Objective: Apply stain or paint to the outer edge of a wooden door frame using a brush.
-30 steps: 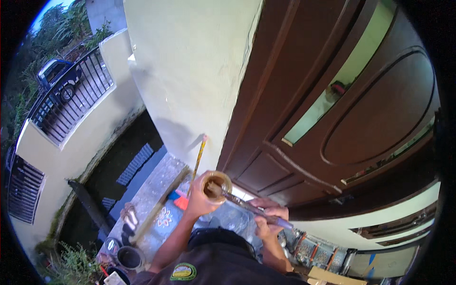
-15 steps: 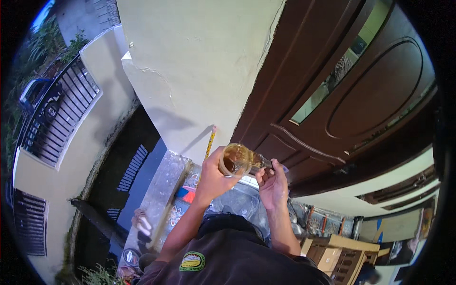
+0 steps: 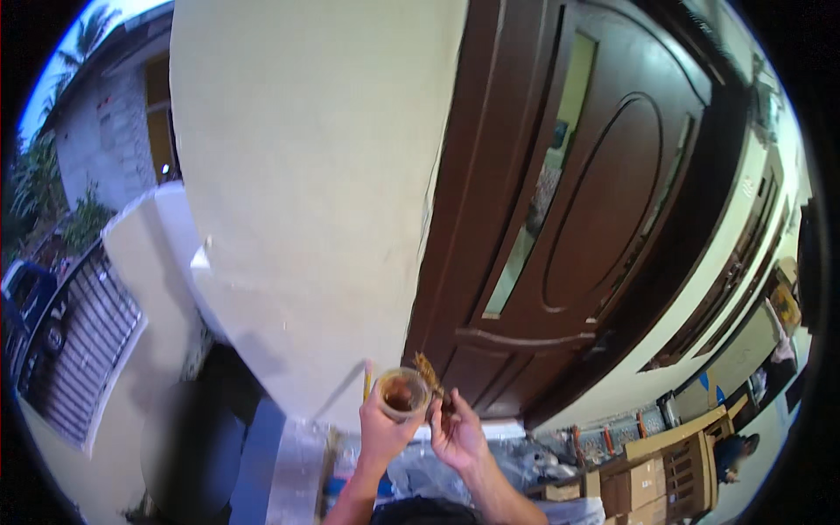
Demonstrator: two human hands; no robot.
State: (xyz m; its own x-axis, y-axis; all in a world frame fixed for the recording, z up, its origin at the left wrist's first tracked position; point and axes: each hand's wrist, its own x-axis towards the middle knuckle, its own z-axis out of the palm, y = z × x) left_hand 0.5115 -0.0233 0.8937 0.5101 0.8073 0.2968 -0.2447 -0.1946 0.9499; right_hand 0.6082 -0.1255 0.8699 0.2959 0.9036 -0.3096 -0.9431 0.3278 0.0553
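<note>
My left hand (image 3: 381, 435) is wrapped round a clear plastic cup (image 3: 421, 404) with brown liquid at its bottom. Just to its right, my right hand (image 3: 461, 440) grips a paintbrush (image 3: 428, 374) near its handle, most of which the fingers hide. The brush's golden-brown, wet-looking bristles point up and stand beside the cup's rim, outside the opening. Beyond both hands rises a dark brown wooden door (image 3: 604, 206) with an oval panel and narrow glass strips.
A cream wall (image 3: 315, 192) stands ahead, left of the door, with a yellow stick (image 3: 367, 378) leaning at its foot. Clear plastic sheeting (image 3: 420, 472) lies below my hands. At right are a wooden bench (image 3: 691, 477), cardboard boxes (image 3: 646, 483) and another person (image 3: 733, 457).
The paintbrush has come out of the cup, and its bristles now point upward beside the rim. My view has tilted up, showing more of the door and wall.
</note>
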